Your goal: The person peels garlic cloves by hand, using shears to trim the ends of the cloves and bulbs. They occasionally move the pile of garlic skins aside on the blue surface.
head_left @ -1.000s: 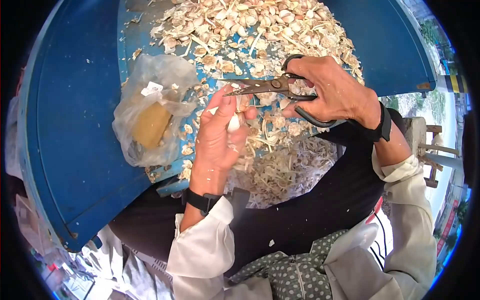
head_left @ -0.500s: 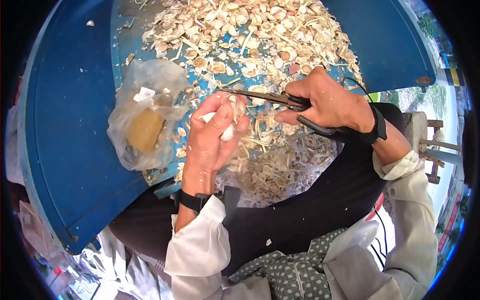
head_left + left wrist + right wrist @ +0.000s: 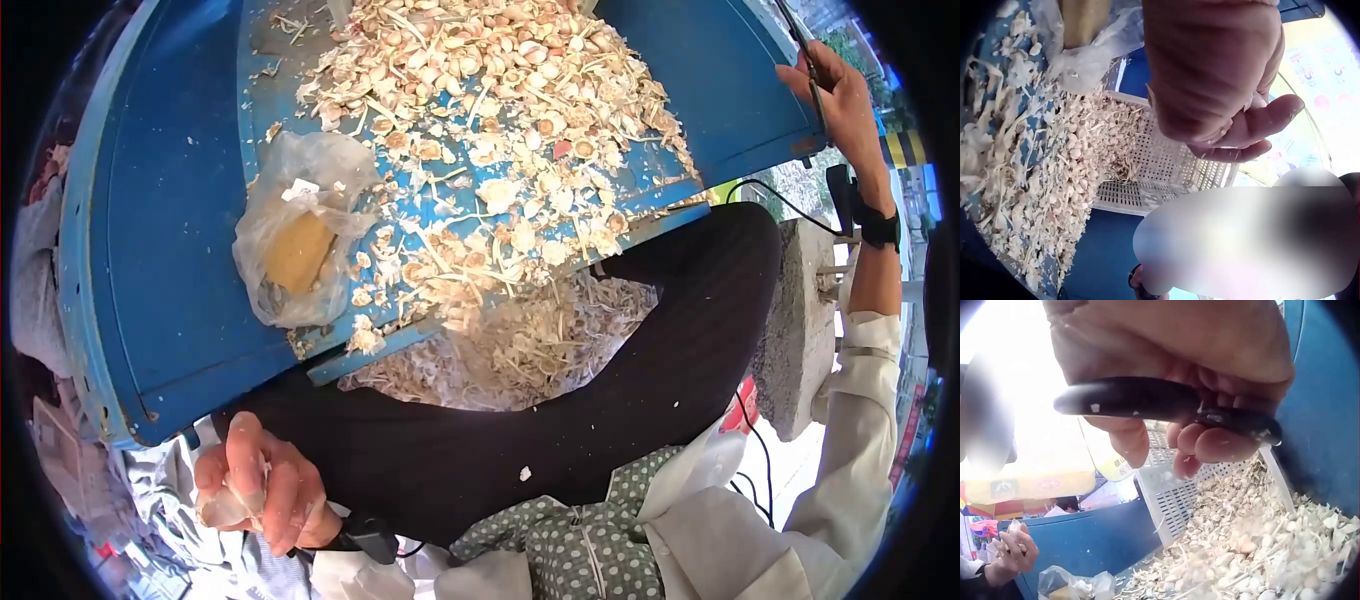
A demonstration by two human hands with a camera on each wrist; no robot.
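Note:
My left hand (image 3: 262, 485) is low at the left, over my lap, its fingers curled round pale garlic cloves (image 3: 225, 508). In the right wrist view a whitish clove (image 3: 1015, 525) pokes out above those fingers. At the upper right, beyond the table's edge, my right hand (image 3: 848, 112) grips a pair of scissors (image 3: 815, 95). Their black handles (image 3: 1135, 397) cross the palm in the right wrist view, with fingers curled beneath. A big heap of garlic cloves (image 3: 500, 50) and dry skins covers the middle of the blue table (image 3: 190, 200).
A clear plastic bag (image 3: 345, 165) with a yellowish-brown block (image 3: 300, 250) sits left of the heap. Behind the heap stands a white perforated basket (image 3: 1166, 159). Skins (image 3: 520, 350) lie in a pile below the table's near edge, between the legs. A stone block (image 3: 795, 330) stands at right.
My hands have parted from their work over the table. The left moved down and left with the garlic; the right swung up and right, still gripping the scissors.

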